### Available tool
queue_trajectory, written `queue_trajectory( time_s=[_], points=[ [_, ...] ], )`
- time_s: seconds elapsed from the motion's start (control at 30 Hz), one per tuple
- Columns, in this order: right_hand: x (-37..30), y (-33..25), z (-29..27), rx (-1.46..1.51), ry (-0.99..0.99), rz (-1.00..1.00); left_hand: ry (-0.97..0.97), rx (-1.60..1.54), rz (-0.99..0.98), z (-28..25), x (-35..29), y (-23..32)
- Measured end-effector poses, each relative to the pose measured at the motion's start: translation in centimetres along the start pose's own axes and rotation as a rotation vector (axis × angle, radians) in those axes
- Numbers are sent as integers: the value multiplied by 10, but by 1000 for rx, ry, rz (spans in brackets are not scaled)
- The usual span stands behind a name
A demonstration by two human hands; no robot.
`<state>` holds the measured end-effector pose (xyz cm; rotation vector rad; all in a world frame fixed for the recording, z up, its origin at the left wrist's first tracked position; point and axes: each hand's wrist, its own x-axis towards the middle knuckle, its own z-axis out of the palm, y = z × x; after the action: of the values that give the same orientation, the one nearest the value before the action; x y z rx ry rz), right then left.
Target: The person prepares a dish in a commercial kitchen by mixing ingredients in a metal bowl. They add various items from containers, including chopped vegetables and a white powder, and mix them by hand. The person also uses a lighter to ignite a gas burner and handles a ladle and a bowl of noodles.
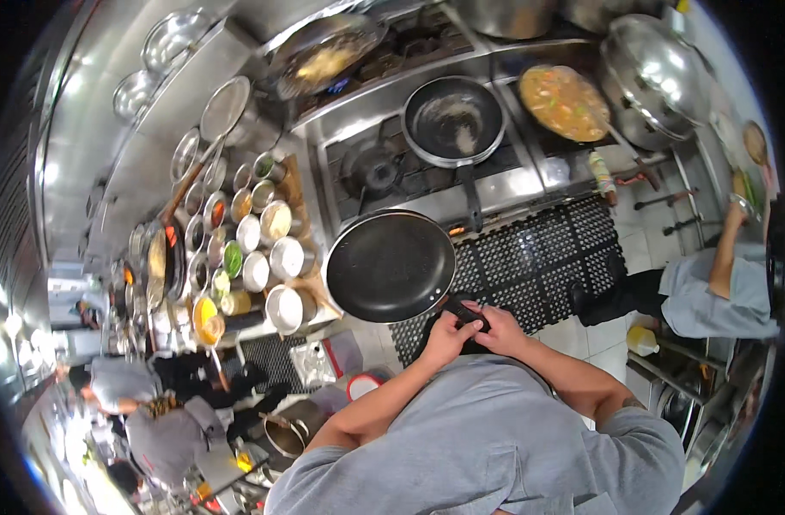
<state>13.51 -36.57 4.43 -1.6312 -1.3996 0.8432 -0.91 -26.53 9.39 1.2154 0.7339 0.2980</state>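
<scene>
A large black frying pan with a bright rim is held level in front of my body. Its bare, dark inside faces up. My left hand is closed around the pan's dark handle from the left. From the other side, my right hand closes on the same handle, its fingers close to the left ones. Just beyond, a second black pan with a pale smear inside rests on the stove, its handle pointing toward me.
Several metal tubs of ingredients line the counter at left. Back right sits a pan of chunky orange stew; back left, a wok of yellowish food over a flame. A co-worker stands at right, others lower left. A black perforated mat covers floor ahead.
</scene>
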Motion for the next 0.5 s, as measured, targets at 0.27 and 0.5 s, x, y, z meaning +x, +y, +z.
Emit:
queue_trajectory(
  time_s=[0.27, 0.5],
  points=[
    [-58, -36, -77, -258, 491, 257, -251, 409, 123, -26, 41, 60],
    [-289, -167, -130, -758, 1440, 652, -604, 719, 357, 47, 95, 37]
  ],
)
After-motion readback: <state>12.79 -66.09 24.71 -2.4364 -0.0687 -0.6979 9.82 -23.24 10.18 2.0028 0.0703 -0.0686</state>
